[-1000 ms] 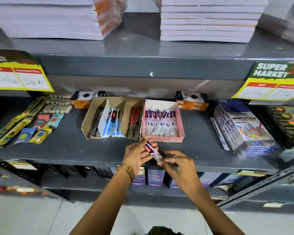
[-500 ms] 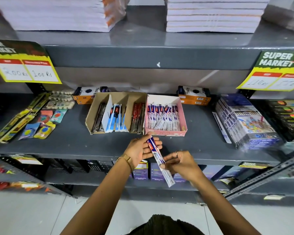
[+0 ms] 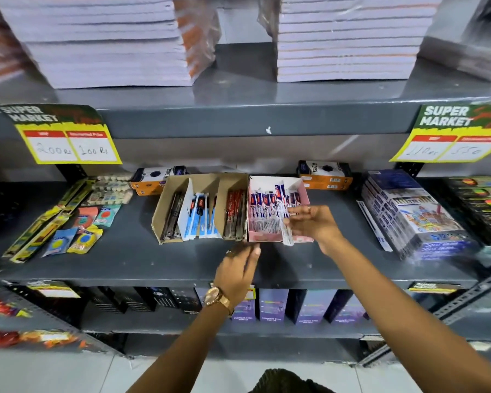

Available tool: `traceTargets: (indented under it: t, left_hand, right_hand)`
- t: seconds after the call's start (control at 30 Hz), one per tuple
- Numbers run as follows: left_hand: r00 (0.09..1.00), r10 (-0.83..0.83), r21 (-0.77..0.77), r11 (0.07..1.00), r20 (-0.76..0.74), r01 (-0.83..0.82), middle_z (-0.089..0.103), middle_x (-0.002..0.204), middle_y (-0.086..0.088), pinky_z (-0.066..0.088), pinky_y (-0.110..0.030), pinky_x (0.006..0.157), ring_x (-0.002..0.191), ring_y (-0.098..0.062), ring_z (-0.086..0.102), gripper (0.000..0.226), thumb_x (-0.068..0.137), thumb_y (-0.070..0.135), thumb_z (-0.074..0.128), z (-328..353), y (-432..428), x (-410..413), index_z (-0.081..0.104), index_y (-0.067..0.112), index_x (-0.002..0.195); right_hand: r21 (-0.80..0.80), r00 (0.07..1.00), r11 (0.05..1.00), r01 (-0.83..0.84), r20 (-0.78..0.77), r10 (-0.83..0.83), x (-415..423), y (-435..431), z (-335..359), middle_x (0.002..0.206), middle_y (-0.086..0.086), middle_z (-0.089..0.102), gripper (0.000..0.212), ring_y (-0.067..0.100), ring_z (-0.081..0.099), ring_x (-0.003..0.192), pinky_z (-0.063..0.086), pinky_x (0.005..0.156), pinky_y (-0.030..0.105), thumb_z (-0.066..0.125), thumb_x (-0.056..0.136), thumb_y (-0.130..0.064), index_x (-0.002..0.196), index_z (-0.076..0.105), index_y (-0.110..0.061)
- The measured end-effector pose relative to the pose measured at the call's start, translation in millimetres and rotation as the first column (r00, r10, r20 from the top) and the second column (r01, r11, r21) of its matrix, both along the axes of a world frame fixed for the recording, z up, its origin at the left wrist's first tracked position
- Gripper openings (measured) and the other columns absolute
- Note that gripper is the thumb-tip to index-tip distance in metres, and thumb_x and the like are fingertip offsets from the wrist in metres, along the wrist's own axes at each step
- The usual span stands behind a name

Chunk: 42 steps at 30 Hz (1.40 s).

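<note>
Left wrist: gold-toned watch (image 3: 214, 297), round dial (metal link band)
Right hand (image 3: 312, 222): thin ring (image 3: 309, 209) on one finger
Torso: dark knitted garment (image 3: 288, 381)

Matt metal shelf (image 3: 153, 262), pink cardboard box (image 3: 267, 238)

On the shelf (image 3: 125, 259), the divided carton (image 3: 165, 211) touches the pen box's (image 3: 267, 238) left side. The right hand (image 3: 313, 225) holds a pen packet (image 3: 285, 234) over that box's front; the left hand (image 3: 237, 268) hovers just before it. Boxed sets (image 3: 408, 217) lie further right.
</note>
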<state>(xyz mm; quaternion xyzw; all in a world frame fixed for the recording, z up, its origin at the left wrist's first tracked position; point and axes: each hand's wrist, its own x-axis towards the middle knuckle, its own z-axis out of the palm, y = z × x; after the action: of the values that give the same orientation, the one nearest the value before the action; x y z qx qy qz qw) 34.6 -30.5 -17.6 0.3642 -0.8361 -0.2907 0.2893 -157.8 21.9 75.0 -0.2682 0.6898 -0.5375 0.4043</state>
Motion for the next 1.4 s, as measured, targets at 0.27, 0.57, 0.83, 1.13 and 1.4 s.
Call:
traceTargets:
  t: [0.27, 0.57, 0.83, 1.13, 1.4]
  left_hand:
    - [0.896, -0.020, -0.216, 0.968, 0.443, 0.129, 0.057, 0.134, -0.006, 0.048, -0.038, 0.098, 0.128, -0.025, 0.048, 0.071, 0.097, 0.056, 0.011, -26.4, -2.5, 1.8, 0.058, 0.013, 0.127]
    - [0.886, -0.008, -0.264, 0.953, 0.464, 0.147, 0.060, 0.131, -0.005, 0.038, -0.035, 0.103, 0.126, -0.023, 0.050, 0.067, 0.099, 0.052, 0.011, -26.2, -1.8, 2.8, 0.057, 0.013, 0.127]
    - [0.863, 0.071, -0.243, 0.968, 0.500, 0.061, 0.029, 0.151, -0.015, -0.001, -0.039, 0.118, 0.141, -0.027, 0.022, 0.083, 0.093, 0.063, 0.002, -27.6, 16.8, -16.2, 0.023, 0.001, 0.145]
    - [0.850, 0.032, -0.311, 0.938, 0.525, 0.156, 0.039, 0.145, -0.022, 0.007, -0.041, 0.116, 0.137, -0.034, 0.032, 0.074, 0.097, 0.055, 0.014, -37.2, 28.4, -35.0, 0.039, -0.001, 0.139]
    - [0.857, 0.047, -0.328, 0.933, 0.514, 0.145, 0.039, 0.145, -0.019, 0.009, -0.040, 0.116, 0.137, -0.032, 0.031, 0.074, 0.097, 0.055, 0.013, -38.0, 28.0, -34.8, 0.039, 0.001, 0.140]
  right_hand:
    - [0.247, 0.999, 0.969, -0.009, -0.043, 0.020, -20.3, -68.8, -18.4, 0.080, 0.011, 0.059, 0.022, 0.013, 0.065, 0.042, 0.050, 0.032, 0.018, 0.071, 0.075, 0.013, 0.073, 0.058, -0.005]
    - [0.202, 0.896, 0.978, 0.060, -0.443, 0.036, -18.6, -70.0, -36.6, 0.098, 0.014, 0.070, 0.029, 0.006, 0.063, 0.038, 0.052, 0.034, 0.018, 0.083, 0.071, -0.024, 0.083, 0.064, -0.006]
    - [0.019, 0.653, 0.956, 0.293, -0.735, -0.185, -59.1, -4.1, -17.2, 0.099, 0.017, 0.075, 0.017, 0.031, 0.071, 0.093, 0.054, 0.082, 0.035, 0.066, 0.085, -0.014, 0.097, 0.075, -0.006]
    - [0.509, 0.575, 0.702, 0.498, -0.800, 0.172, -98.2, 57.5, -51.3, 0.135, 0.025, 0.044, 0.045, 0.044, 0.040, 0.125, 0.040, 0.102, 0.048, 0.060, 0.088, -0.020, 0.126, 0.053, 0.003]
    - [0.557, 0.566, 0.665, 0.498, -0.789, 0.238, -104.8, 62.6, -48.2, 0.125, 0.023, 0.058, 0.040, 0.040, 0.057, 0.117, 0.051, 0.091, 0.045, 0.066, 0.085, -0.011, 0.122, 0.053, 0.001]
